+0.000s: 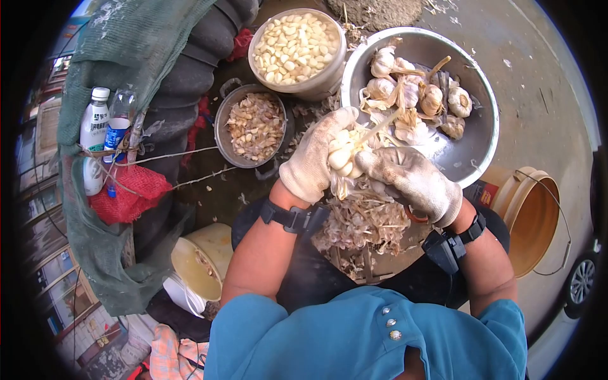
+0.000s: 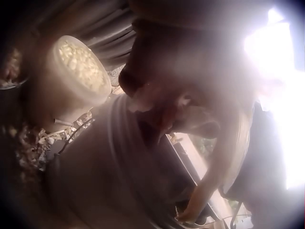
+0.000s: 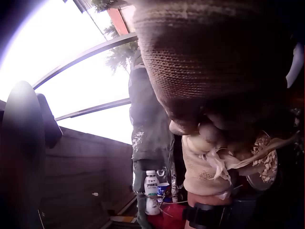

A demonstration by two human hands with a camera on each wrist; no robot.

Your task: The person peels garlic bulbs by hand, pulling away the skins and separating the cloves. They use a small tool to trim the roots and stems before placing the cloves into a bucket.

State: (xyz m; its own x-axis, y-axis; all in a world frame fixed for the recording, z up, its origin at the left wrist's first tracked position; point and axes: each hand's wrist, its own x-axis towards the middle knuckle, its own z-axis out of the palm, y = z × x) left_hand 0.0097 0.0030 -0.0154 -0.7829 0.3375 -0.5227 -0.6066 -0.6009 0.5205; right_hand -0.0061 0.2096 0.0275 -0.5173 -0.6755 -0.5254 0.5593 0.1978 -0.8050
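A partly peeled garlic bulb, its pale cloves bared and its dry stalk still on, is between my two gloved hands in the head view. My left hand holds it from the left side. My right hand has curled fingers, with thumb and fingertips pinching at the cloves; its palm side is hidden. Bared cloves and loose papery skin show below the right glove in the right wrist view. Under the hands lies a heap of garlic skins. The left wrist view is dark and blurred around the hand.
A metal basin with whole garlic bulbs stands at the upper right. A white tub of peeled cloves and a smaller pot of unpeeled-looking cloves stand upper left. A yellowish bucket lies tipped at right; another pail is at lower left.
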